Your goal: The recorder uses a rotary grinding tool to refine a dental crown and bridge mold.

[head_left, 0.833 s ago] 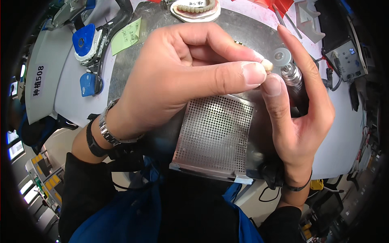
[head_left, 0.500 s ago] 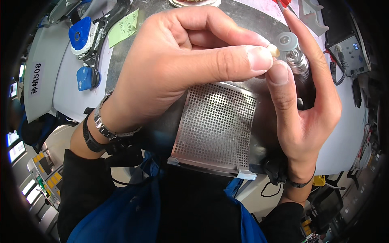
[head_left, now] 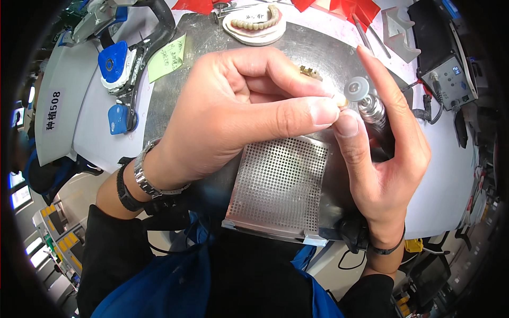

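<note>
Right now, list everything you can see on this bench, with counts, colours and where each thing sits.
small tooth piece: one, cream, pinched between both thumbs
rotary handpiece: one, silver with grey disc, in right hand
perforated plate: one, silver, bench front edge
dental arch model: one, cream, top centre
sticky note: one, green, upper left
control box: one, grey, upper right
wristwatch: one, silver, left wrist
left hand: one, centre
right hand: one, right
</note>
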Demonstrator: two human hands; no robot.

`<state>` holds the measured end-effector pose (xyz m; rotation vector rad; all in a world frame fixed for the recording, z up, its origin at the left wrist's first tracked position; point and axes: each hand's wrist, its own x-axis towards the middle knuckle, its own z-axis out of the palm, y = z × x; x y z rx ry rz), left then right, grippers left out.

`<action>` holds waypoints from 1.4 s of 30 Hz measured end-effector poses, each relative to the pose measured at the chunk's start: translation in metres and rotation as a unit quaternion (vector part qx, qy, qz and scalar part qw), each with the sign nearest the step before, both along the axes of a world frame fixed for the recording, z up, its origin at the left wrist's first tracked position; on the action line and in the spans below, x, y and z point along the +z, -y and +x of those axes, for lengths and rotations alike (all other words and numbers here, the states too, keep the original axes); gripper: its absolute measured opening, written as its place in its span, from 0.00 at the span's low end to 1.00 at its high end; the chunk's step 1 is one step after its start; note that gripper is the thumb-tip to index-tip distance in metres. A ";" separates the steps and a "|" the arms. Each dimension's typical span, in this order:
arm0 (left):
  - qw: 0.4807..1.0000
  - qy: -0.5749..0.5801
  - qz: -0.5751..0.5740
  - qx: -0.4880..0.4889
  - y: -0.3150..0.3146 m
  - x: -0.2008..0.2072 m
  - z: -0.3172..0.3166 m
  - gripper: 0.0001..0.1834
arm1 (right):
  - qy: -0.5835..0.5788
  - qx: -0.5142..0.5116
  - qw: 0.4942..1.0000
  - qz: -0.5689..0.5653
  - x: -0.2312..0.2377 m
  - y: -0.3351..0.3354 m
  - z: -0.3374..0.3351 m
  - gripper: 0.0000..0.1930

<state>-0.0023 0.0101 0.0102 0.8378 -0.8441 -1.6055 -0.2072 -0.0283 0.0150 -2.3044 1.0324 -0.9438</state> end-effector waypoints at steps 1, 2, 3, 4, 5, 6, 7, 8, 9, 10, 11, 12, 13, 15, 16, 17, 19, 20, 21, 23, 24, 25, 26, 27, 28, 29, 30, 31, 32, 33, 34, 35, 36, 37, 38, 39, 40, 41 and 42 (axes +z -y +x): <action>1.000 -0.002 0.005 -0.005 0.000 0.000 0.001 0.08 | -0.008 -0.005 1.000 0.002 0.001 0.000 0.001 0.26; 1.000 -0.007 0.011 -0.003 0.000 0.000 0.002 0.08 | -0.009 -0.007 1.000 0.000 0.002 -0.001 0.001 0.26; 1.000 0.006 0.012 0.003 -0.001 -0.001 0.001 0.08 | -0.011 -0.009 1.000 -0.001 0.002 -0.001 0.001 0.26; 1.000 0.019 0.012 0.009 -0.001 -0.001 0.001 0.08 | -0.012 -0.011 1.000 -0.003 0.003 -0.001 0.001 0.26; 0.999 0.041 0.016 0.002 -0.001 -0.001 0.002 0.09 | -0.007 -0.020 1.000 0.000 0.003 -0.001 0.001 0.26; 0.999 0.042 0.011 0.003 -0.001 -0.001 0.002 0.09 | 0.000 -0.025 1.000 0.001 0.003 -0.001 0.001 0.26; 0.998 0.058 -0.004 0.008 -0.001 -0.002 0.000 0.09 | 0.005 -0.026 1.000 0.010 0.004 -0.002 0.000 0.26; 0.997 0.074 -0.019 0.014 -0.001 -0.002 -0.001 0.09 | 0.014 -0.034 0.999 0.002 0.004 -0.002 0.000 0.26; 0.997 0.073 -0.023 0.010 -0.001 -0.003 0.000 0.10 | -0.008 -0.028 0.999 -0.011 0.006 -0.002 -0.001 0.26; 0.997 0.074 -0.027 0.010 -0.002 -0.003 0.000 0.10 | -0.020 -0.018 0.999 -0.032 0.006 -0.002 -0.001 0.25; 0.996 0.078 -0.033 0.010 -0.002 -0.003 -0.001 0.10 | -0.017 -0.010 0.999 -0.035 0.007 -0.002 -0.002 0.25; 0.996 0.082 -0.039 0.009 -0.003 -0.003 0.000 0.10 | -0.014 -0.013 0.999 -0.035 0.007 -0.001 -0.003 0.25; 0.997 0.069 -0.046 0.006 -0.002 -0.003 0.000 0.11 | -0.026 -0.010 0.999 -0.043 0.007 -0.001 -0.004 0.25; 0.995 0.081 -0.050 0.008 -0.003 -0.003 0.000 0.11 | -0.038 -0.005 0.998 -0.051 0.007 -0.001 -0.005 0.25; 0.995 0.070 -0.065 0.008 -0.004 -0.003 -0.001 0.11 | -0.038 0.000 0.998 -0.054 0.006 -0.001 -0.005 0.24; 0.994 0.091 -0.054 0.008 -0.004 -0.003 -0.001 0.11 | -0.042 0.007 0.997 -0.067 0.006 -0.001 -0.005 0.24; 0.992 0.103 -0.078 0.014 -0.004 -0.004 -0.002 0.10 | -0.038 0.006 0.998 -0.056 0.006 -0.001 -0.006 0.24; 0.992 0.103 -0.078 0.014 -0.004 -0.004 -0.002 0.10 | -0.041 0.009 0.997 -0.064 0.006 -0.001 -0.006 0.24; 0.993 0.092 -0.077 0.010 -0.003 -0.004 -0.002 0.10 | -0.038 0.007 0.998 -0.055 0.006 -0.001 -0.006 0.23; 0.994 0.080 -0.077 0.006 -0.003 -0.004 -0.002 0.10 | -0.038 0.006 0.998 -0.058 0.007 -0.002 -0.005 0.23; 0.993 0.089 -0.077 0.010 -0.004 -0.004 -0.002 0.10 | -0.037 0.006 0.998 -0.059 0.007 -0.002 -0.005 0.23; 0.994 0.078 -0.081 0.016 -0.004 -0.003 -0.003 0.10 | -0.042 0.003 0.998 -0.045 0.008 -0.003 -0.005 0.23; 0.992 0.098 -0.077 0.016 -0.004 -0.004 -0.003 0.10 | -0.043 0.012 0.998 -0.044 0.008 -0.003 -0.005 0.23; 0.992 0.098 -0.081 0.018 -0.004 -0.004 -0.003 0.10 | -0.047 0.000 0.998 -0.031 0.008 -0.003 -0.005 0.23; 0.993 0.080 -0.081 0.021 -0.004 -0.004 -0.004 0.10 | -0.046 0.005 0.998 -0.049 0.008 -0.002 -0.005 0.23; 0.991 0.098 -0.085 0.021 -0.004 -0.004 -0.004 0.10 | -0.046 0.008 0.997 -0.058 0.009 -0.002 -0.005 0.23; 0.991 0.103 -0.088 0.022 -0.004 -0.004 -0.003 0.11 | -0.046 0.011 0.997 -0.066 0.009 -0.002 -0.005 0.23; 0.992 0.088 -0.087 0.023 -0.004 -0.004 -0.003 0.11 | -0.051 0.007 0.997 -0.051 0.010 -0.003 -0.005 0.23; 0.990 0.108 -0.091 0.024 -0.004 -0.004 -0.003 0.11 | -0.049 0.019 0.997 -0.048 0.010 -0.003 -0.005 0.23; 0.991 0.098 -0.087 0.018 -0.004 -0.004 -0.003 0.11 | -0.057 0.005 0.998 -0.035 0.010 -0.003 -0.005 0.23; 0.993 0.079 -0.083 0.014 -0.003 -0.004 -0.003 0.10 | -0.053 0.008 0.997 -0.049 0.010 -0.002 -0.005 0.22; 0.993 0.087 -0.082 0.013 -0.004 -0.004 -0.003 0.10 | -0.052 0.009 0.997 -0.055 0.010 -0.002 -0.005 0.22; 0.991 0.095 -0.089 0.019 -0.004 -0.004 -0.003 0.10 | -0.050 0.011 0.997 -0.062 0.010 -0.002 -0.005 0.22; 0.992 0.086 -0.094 0.024 -0.004 -0.004 -0.003 0.10 | -0.051 0.006 0.998 -0.042 0.010 -0.004 -0.005 0.22; 0.990 0.103 -0.096 0.025 -0.004 -0.004 -0.003 0.10 | -0.048 0.015 0.998 -0.035 0.010 -0.003 -0.005 0.22; 0.991 0.100 -0.088 0.022 -0.004 -0.003 -0.003 0.10 | -0.053 0.001 0.998 -0.022 0.009 -0.003 -0.005 0.22; 0.992 0.086 -0.086 0.019 -0.004 -0.003 -0.003 0.10 | -0.048 0.006 0.998 -0.040 0.008 -0.002 -0.005 0.22; 0.992 0.097 -0.080 0.018 -0.004 -0.003 -0.003 0.10 | -0.047 0.010 0.997 -0.063 0.008 -0.001 -0.005 0.22; 0.990 0.103 -0.091 0.021 -0.003 -0.004 -0.003 0.10 | -0.044 0.011 0.997 -0.058 0.008 -0.001 -0.004 0.22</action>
